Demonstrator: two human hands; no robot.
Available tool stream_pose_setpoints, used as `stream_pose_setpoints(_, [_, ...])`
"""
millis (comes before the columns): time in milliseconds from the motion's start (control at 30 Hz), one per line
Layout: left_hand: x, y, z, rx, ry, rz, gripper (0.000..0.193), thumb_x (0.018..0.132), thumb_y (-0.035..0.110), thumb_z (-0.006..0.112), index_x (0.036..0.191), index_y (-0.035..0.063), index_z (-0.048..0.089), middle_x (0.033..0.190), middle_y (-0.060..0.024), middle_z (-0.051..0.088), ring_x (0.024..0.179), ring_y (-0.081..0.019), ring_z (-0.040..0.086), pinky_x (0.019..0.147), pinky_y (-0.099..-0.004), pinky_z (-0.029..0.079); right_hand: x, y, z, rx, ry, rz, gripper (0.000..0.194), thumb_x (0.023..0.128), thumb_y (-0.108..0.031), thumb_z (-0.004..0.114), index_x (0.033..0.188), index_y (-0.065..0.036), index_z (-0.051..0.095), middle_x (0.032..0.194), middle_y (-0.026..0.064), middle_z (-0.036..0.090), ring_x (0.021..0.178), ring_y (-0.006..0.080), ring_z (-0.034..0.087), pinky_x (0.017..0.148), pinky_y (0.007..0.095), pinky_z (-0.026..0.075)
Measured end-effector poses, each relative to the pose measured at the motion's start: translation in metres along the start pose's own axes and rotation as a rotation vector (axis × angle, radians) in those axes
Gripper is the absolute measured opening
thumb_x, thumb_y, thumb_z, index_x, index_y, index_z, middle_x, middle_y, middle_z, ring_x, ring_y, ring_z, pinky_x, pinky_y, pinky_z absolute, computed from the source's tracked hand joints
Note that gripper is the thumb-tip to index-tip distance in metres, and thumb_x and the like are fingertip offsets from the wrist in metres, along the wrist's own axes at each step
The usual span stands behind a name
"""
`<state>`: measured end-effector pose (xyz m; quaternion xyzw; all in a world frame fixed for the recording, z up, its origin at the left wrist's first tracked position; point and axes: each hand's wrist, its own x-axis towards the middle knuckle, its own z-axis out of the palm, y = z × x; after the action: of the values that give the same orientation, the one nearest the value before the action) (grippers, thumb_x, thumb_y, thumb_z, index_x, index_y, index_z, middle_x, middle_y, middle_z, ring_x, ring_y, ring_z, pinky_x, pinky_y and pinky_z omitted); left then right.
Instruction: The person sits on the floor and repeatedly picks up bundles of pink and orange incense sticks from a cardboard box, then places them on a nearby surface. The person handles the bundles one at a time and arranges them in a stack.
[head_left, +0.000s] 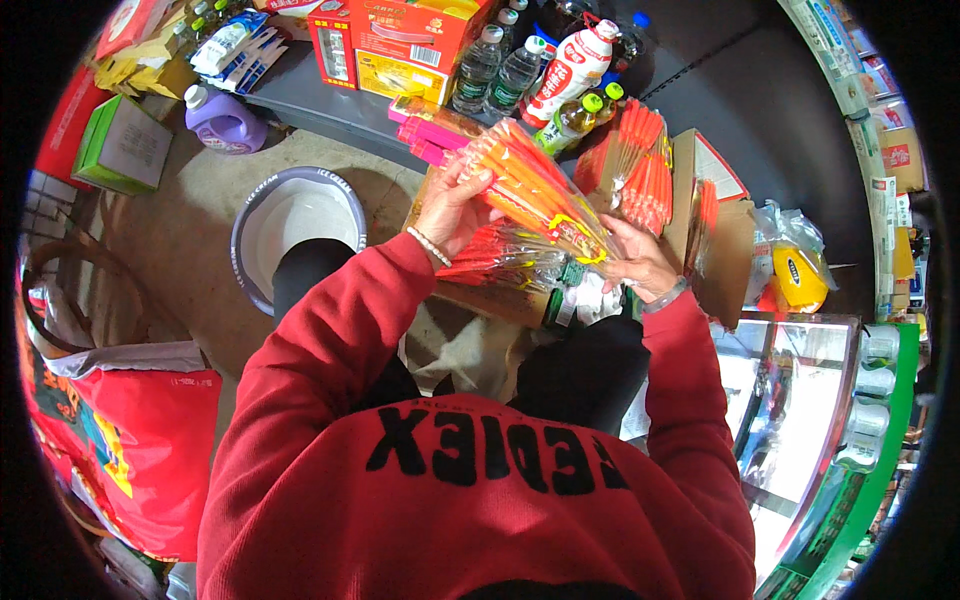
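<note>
A clear plastic pack of orange-red sticks (529, 180), with a yellow tie around its narrower end, is held up across both hands. My left hand (454, 206) grips its wide upper end, thumb on top. My right hand (641, 259) holds the narrow lower end, fingers on the wrapping. Beneath the pack lie more wrapped red sticks (487, 255) in an open cardboard box (499, 301). Further bundles of red-tipped sticks (646, 176) stand upright just beyond my right hand, beside an open carton (724, 259).
Water bottles (478, 67), a white-and-red bottle (574, 71) and a red gift box (412, 41) stand on the dark counter (337, 124). A white basin (300, 217) sits on the floor at left, near a purple jug (223, 124). A red bag (150, 442) is at lower left, a glass case (795, 405) at right.
</note>
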<state>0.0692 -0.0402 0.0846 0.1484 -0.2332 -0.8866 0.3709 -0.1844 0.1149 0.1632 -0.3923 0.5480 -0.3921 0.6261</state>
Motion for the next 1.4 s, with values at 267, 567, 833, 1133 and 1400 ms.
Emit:
stream_pose_setpoints(267, [-0.008,0.016,-0.002,-0.005,0.184,-0.086,0.035,0.091,0.022,0.061,0.124,0.0145,0.052,0.119,-0.0023,0.062,0.104,-0.0171,0.062,0.082,-0.0344,0.051,0.029,0.004,-0.006,0.244,-0.026,0.04,0.051,0.098,-0.021,0.05,0.139,0.005,0.035,0.114,0.0123,0.063,0.085,0.0201,0.068,0.059,0.0282,0.057])
stream_pose_setpoints(567, [-0.018,0.012,-0.015,0.125,0.316,-0.252,0.024,0.094,0.02,0.057,0.114,0.0067,0.056,0.106,-0.0052,0.066,0.09,-0.017,0.066,0.075,-0.0321,0.055,0.062,0.023,-0.055,0.179,-0.013,0.076,0.039,0.089,-0.008,0.057,0.126,0.005,0.053,0.115,0.0114,0.063,0.102,0.0176,0.063,0.09,0.0291,0.049])
stream_pose_setpoints(833, [-0.01,0.016,-0.019,0.227,0.376,-0.237,0.027,0.092,0.018,0.057,0.116,0.0052,0.056,0.106,-0.0056,0.066,0.092,-0.0173,0.065,0.07,-0.0303,0.054,0.123,0.017,-0.072,0.087,0.122,0.001,0.04,0.088,-0.004,0.054,0.127,0.006,0.05,0.116,0.0161,0.061,0.093,0.0205,0.066,0.07,0.0324,0.059])
stream_pose_setpoints(1133, [-0.015,0.019,-0.017,0.214,0.31,-0.298,0.031,0.091,0.019,0.058,0.118,0.0051,0.055,0.109,-0.006,0.066,0.092,-0.0159,0.065,0.067,-0.0296,0.054,0.18,0.064,-0.093,-0.278,0.206,-0.011,0.033,0.081,0.003,0.057,0.113,-0.002,0.063,0.088,0.0072,0.069,0.071,0.0103,0.064,0.056,0.0254,0.051])
stream_pose_setpoints(1400, [-0.016,0.018,-0.017,0.152,0.366,-0.261,0.022,0.088,0.016,0.062,0.107,0.0042,0.06,0.096,-0.0065,0.067,0.079,-0.0169,0.066,0.061,-0.0295,0.054,0.178,0.046,-0.049,-1.182,0.463,-0.053,0.031,0.083,-0.002,0.063,0.114,-0.001,0.063,0.095,0.0092,0.068,0.083,0.014,0.064,0.071,0.0281,0.05])
